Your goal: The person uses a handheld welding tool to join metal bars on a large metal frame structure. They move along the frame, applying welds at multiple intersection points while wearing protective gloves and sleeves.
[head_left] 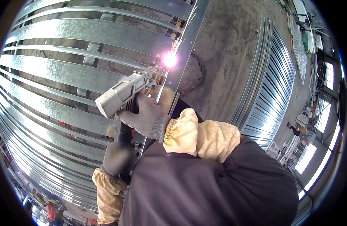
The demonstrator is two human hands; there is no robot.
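Lower half of frame: dark jacket sleeve fills the bottom centre and right, with tan protective oversleeves (198, 135) gathered at both wrists.

Left hand (119, 158), lower left of centre, in a dark glove. It is balled into a rounded fist shape; fingers are curled together, and whether they close on anything cannot be told, since what lies under the glove is hidden.

Right hand (145, 115), centre frame, in a grey knit glove. Fingers are wrapped and clamped around the dark grip of a handheld power tool (122, 94). The tool's grey, boxy body sits just above the hand, tilted, its rear end pointing to the lower left and its working end to the upper right.

At the tool's tip, upper centre, a bright white-violet flash (169, 59) with short sparks thrown upward. The flash sits where the tool meets a long galvanised steel channel (184, 45) running from centre frame to the top edge.

Left half of frame: a framework of galvanised steel rails (68, 71), parallel, bowed by the lens, with narrower cross members behind them.

Beyond, upper right: grey concrete floor (230, 49), then a stack of ribbed metal profiles (271, 86) lying on it. Far right edge: bright windows (327, 75).
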